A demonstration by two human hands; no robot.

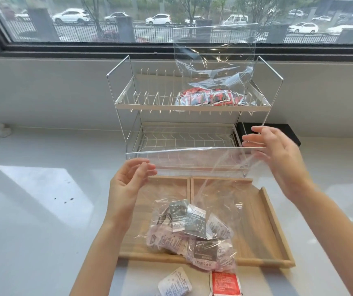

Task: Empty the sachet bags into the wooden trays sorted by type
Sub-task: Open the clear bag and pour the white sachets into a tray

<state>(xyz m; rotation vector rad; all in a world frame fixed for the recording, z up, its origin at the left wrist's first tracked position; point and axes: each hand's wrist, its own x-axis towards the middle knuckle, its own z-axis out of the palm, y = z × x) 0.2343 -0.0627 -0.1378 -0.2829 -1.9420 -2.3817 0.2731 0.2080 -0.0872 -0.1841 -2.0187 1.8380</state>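
Head view: both hands are lifting a clear bag (194, 189) by its mouth over the wooden tray (275, 227). The left hand (128, 184) is pinching one corner; the right hand (278, 159) is holding the other, fingers nearly straight. Grey sachets (192, 229) are sagging across the tray's divider (189, 189), so they risk landing in both halves or over its near edge.
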